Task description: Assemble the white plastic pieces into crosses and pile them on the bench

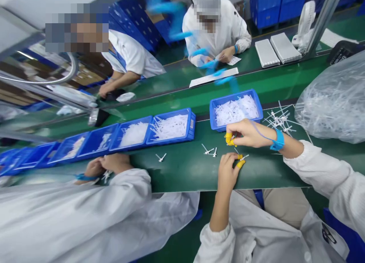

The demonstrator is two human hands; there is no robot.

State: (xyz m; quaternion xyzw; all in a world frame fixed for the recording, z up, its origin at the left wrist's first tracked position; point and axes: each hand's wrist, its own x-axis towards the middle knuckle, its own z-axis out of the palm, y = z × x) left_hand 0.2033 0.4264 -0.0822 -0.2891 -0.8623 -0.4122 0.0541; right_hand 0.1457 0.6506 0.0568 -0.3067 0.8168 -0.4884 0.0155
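My left hand [229, 169], with yellow finger cots, pinches a small white plastic part [243, 157] just above the green bench. My right hand [249, 134], also in yellow finger cots and a blue wrist strap [278, 140], is closed at thumb and fingertips in front of a blue bin [212, 116] of white strips. Whatever its fingertips hold is too small to make out. Left of my hands lie a few white assembled pieces [209, 151] and a single V-shaped one [161, 157]. A loose pile of similar white pieces [281, 119] rests beyond my right wrist.
A row of blue bins [171, 141] with white parts runs leftward. A clear plastic bag [333, 99] bulges at the right. A co-worker's hands [111, 164] work close on my left; two people sit across the raised green ledge [270, 82]. Blue coiled cord [211, 61] hangs ahead.
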